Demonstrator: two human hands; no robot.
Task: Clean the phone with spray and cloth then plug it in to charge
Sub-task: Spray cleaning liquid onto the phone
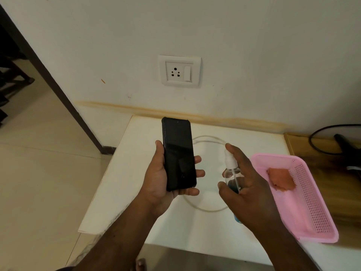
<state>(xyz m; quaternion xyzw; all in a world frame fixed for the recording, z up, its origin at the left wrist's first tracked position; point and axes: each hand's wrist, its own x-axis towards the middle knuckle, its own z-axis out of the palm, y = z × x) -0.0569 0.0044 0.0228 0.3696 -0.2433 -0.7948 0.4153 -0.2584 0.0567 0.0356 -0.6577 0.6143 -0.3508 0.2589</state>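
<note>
My left hand (156,178) holds a black phone (178,153) upright above the white table, screen dark and facing me. To its right, my right hand (248,184) grips a small clear spray bottle (231,173) with a white nozzle, index finger resting on top, nozzle turned toward the phone. An orange cloth (281,178) lies folded in the pink basket (312,212) at the right. A white charging cable (207,138) loops on the table behind and below my hands, partly hidden by them.
A white wall socket with switch (179,71) sits on the wall above the white table (125,173). A wooden surface with a black cable (320,137) is at far right. Tiled floor and a dark door frame lie to the left.
</note>
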